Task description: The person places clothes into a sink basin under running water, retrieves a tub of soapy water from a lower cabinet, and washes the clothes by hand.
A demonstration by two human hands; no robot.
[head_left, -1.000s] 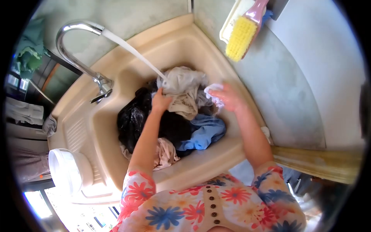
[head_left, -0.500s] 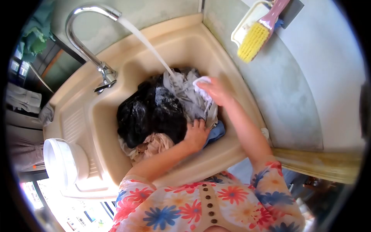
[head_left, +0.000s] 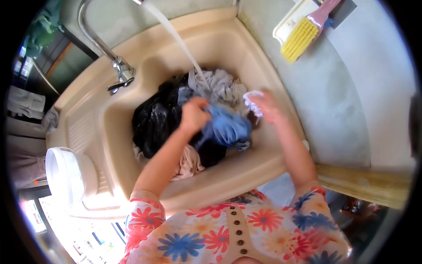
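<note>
My left hand (head_left: 194,116) is closed on a blue garment (head_left: 227,125), which spreads across the pile in the sink. In my right hand (head_left: 266,107) is a small white cloth (head_left: 252,101), bunched between the fingers near the basin's right wall. Wet black clothing (head_left: 154,119) lies left of the blue garment, and a grey garment (head_left: 226,86) sits behind it under the running water. A beige-pink garment (head_left: 190,163) shows at the front of the pile, partly behind my left forearm.
A chrome faucet (head_left: 121,70) runs water into the beige sink (head_left: 118,103). On the ribbed side ledge stands a white bucket (head_left: 70,176). A yellow-bristled brush (head_left: 301,38) with a pink handle rests at a white soap dish (head_left: 283,24) on the right wall.
My left hand has moved up and left, drawing the blue garment from the front right over the pile. My right hand has shifted right and slightly down with the white cloth.
</note>
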